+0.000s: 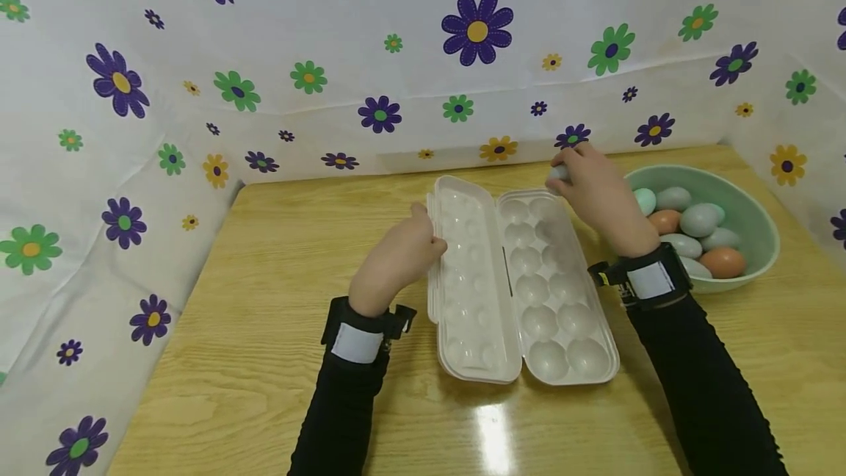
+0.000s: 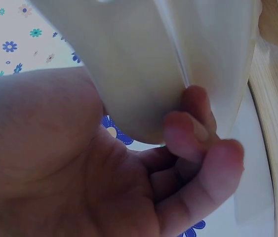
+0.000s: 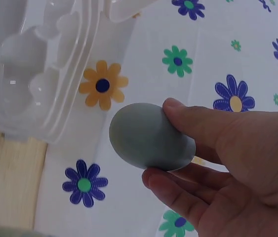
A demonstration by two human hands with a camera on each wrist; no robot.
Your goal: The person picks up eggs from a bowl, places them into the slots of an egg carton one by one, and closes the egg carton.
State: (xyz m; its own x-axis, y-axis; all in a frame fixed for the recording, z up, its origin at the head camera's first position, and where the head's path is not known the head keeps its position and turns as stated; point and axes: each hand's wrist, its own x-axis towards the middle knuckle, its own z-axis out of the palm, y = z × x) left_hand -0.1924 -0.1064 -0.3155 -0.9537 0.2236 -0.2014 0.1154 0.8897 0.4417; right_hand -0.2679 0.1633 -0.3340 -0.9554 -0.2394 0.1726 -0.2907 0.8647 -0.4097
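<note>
A white plastic egg carton [image 1: 557, 311] lies open on the table, its base showing two rows of rounded cups. On the carton's left side, the raised lid [image 1: 472, 362] has its edge gripped by my left hand [image 1: 396, 259]. The left wrist view shows that hand's curled fingers [image 2: 220, 170] at the lid's rim. My right hand [image 1: 598, 193] is above the far right corner of the base. Between its thumb and fingers it pinches a pale grey-green egg [image 3: 146, 133], tilted and clear of the carton.
A pale green bowl [image 1: 767, 241] at the right holds several eggs, some greyish, mint or brown, such as a brown egg [image 1: 723, 263]. The wooden table [image 1: 264, 358] ends at a flower-print cloth [image 1: 410, 13] behind and at both sides.
</note>
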